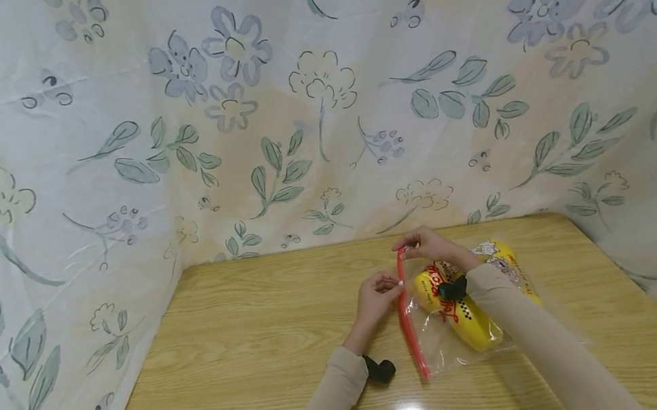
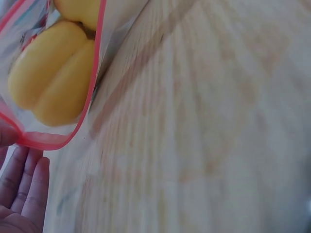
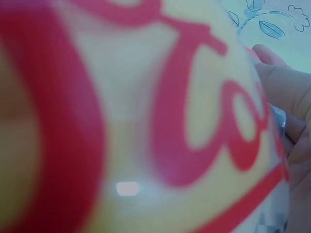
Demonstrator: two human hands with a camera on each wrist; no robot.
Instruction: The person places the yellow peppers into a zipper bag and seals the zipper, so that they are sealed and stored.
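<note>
A clear zip bag with a red zip edge lies on the table, its mouth facing left. Inside are yellow items with red lettering and cartoon prints; their exact kind I cannot tell. My left hand pinches the red edge partway along, near a small white slider. At the far corner of that edge, my right hand grips the bag. The left wrist view shows the red rim spread apart in front of rounded yellow shapes. Bag and lettering fill most of the right wrist view, with right fingers behind.
The wooden table extends to the left of the bag. A flower-printed cloth hangs behind the table and at its sides. Small black devices are worn on both wrists.
</note>
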